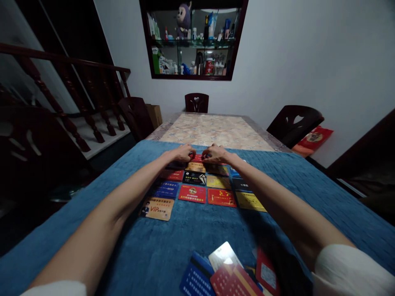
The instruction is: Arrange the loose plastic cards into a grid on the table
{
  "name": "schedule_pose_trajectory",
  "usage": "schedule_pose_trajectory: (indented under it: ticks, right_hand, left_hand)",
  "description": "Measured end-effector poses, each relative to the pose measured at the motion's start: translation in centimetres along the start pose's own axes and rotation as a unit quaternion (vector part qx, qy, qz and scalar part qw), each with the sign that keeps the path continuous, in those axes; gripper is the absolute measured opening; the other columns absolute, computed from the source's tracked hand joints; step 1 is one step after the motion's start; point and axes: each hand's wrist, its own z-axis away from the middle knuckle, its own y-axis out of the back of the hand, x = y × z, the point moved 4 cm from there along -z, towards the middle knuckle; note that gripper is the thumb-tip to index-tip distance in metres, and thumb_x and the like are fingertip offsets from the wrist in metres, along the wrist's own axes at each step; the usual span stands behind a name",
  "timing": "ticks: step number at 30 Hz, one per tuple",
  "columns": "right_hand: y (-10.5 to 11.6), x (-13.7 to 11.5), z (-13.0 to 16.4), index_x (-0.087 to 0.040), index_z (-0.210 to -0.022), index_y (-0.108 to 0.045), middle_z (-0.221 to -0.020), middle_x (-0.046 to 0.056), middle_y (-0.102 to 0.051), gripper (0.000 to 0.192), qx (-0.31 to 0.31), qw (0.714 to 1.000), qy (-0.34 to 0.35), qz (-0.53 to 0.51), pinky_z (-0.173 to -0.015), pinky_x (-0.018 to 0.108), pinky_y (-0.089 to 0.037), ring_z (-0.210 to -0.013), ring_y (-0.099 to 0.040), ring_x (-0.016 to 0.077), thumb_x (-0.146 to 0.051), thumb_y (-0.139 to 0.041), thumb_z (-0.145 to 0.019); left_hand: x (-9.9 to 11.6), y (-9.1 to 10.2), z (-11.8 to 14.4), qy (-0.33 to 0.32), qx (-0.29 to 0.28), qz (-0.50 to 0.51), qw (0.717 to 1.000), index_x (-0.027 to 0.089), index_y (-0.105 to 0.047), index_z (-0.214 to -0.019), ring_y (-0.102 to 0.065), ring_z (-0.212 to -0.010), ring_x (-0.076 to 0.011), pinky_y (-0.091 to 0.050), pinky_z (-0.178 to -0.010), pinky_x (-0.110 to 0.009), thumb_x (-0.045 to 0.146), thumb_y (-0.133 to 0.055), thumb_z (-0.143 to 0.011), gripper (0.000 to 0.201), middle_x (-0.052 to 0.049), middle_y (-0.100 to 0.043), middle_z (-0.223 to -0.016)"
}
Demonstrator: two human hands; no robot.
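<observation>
At the far end of several rows of plastic cards, my left hand (185, 153) has its fingers curled at the left edge of a red card (197, 158). My right hand (215, 153) pinches the same card's right edge. Just nearer lies an orange card (195, 167), followed by a black VIP card (194, 178) and a red card with a round picture (192, 194). A gold VIP card (158, 209) sits at the near left, below a blue DCEP card (166, 190). My forearms partly cover the outer columns.
A loose heap of cards, with a dark red card (234, 281) on top, lies close to me on the blue cloth (138, 255). Beyond the cloth is the patterned tabletop (212, 129). Dark wooden chairs (294, 123) stand around the table. A shelf niche (191, 42) is in the far wall.
</observation>
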Motion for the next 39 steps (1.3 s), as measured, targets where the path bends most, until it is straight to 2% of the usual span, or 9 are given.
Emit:
schedule_pose_trajectory:
  ticks: [5,11,15,20,27,35,39]
  right_hand:
    - [0.6,0.3,0.6,-0.023,-0.125,-0.067,-0.125,0.013,-0.067,0.04,0.039,0.999,-0.004,0.008,-0.09,0.042,-0.042,-0.122,-0.05,0.0334,-0.041,-0.056,-0.091]
    - [1.9,0.0,2.8,-0.021,-0.102,-0.075,-0.111,0.011,-0.073,0.026,0.076,0.997,-0.009,0.021,-0.081,0.035,-0.04,-0.111,-0.055,0.0297,-0.018,-0.052,-0.09]
    - [2.2,-0.5,5.0,-0.019,-0.102,-0.074,-0.109,0.011,-0.074,0.027,0.094,0.995,-0.013,0.023,-0.077,0.033,-0.037,-0.107,-0.056,0.0281,-0.018,-0.049,-0.093]
    - [2.1,-1.6,7.7,-0.02,-0.1,-0.074,-0.108,0.01,-0.074,0.027,0.112,0.993,-0.004,0.02,-0.075,0.033,-0.032,-0.104,-0.055,0.0255,-0.019,-0.047,-0.096]
    - [2.4,-3.8,12.2,-0.019,-0.097,-0.073,-0.104,0.01,-0.074,0.023,0.132,0.991,0.011,0.011,-0.073,0.033,-0.028,-0.105,-0.053,0.025,-0.021,-0.05,-0.097]
    - [1.6,-5.8,18.1,-0.019,-0.091,-0.073,-0.096,0.008,-0.074,0.018,0.165,0.985,0.042,-0.025,-0.075,0.034,-0.027,-0.1,-0.054,0.0249,-0.02,-0.055,-0.095]
    - [0.6,-6.4,21.2,-0.02,-0.089,-0.071,-0.091,0.006,-0.073,0.016,0.182,0.981,0.057,-0.043,-0.077,0.034,-0.028,-0.097,-0.054,0.0239,-0.022,-0.056,-0.094]
  left_hand:
    - [0.4,0.9,0.6,-0.014,0.061,0.008,0.998,0.017,-0.074,-0.088,-0.057,-0.105,-0.0253,-0.045,-0.096,-0.036,0.017,-0.058,-0.077,0.019,-0.009,-0.067,-0.102]
    - [1.9,2.5,2.6,-0.031,0.138,0.017,0.99,0.013,-0.074,-0.083,-0.058,-0.092,-0.0226,-0.047,-0.086,-0.033,0.01,-0.053,-0.079,0.022,-0.009,-0.065,-0.088]
    - [3.6,3.1,4.6,-0.044,0.173,0.025,0.984,0.014,-0.073,-0.081,-0.056,-0.086,-0.0209,-0.047,-0.082,-0.031,0.008,-0.052,-0.081,0.022,-0.007,-0.063,-0.08]
    - [6.5,2.9,7.4,-0.063,0.209,0.052,0.975,0.014,-0.071,-0.08,-0.055,-0.084,-0.02,-0.047,-0.078,-0.03,0.008,-0.052,-0.084,0.021,-0.007,-0.063,-0.081]
    - [11.0,1.8,11.5,-0.107,0.235,0.096,0.961,0.015,-0.069,-0.082,-0.055,-0.089,-0.0205,-0.047,-0.082,-0.032,0.003,-0.051,-0.084,0.021,-0.007,-0.064,-0.086]
    - [16.8,1.8,16.3,-0.146,0.24,0.141,0.949,0.014,-0.069,-0.088,-0.053,-0.087,-0.02,-0.047,-0.078,-0.032,0.006,-0.048,-0.089,0.022,-0.007,-0.061,-0.085]
    - [19.7,1.5,18.3,-0.162,0.216,0.154,0.95,0.014,-0.068,-0.091,-0.052,-0.088,-0.02,-0.047,-0.08,-0.033,0.008,-0.045,-0.092,0.023,-0.008,-0.062,-0.087]
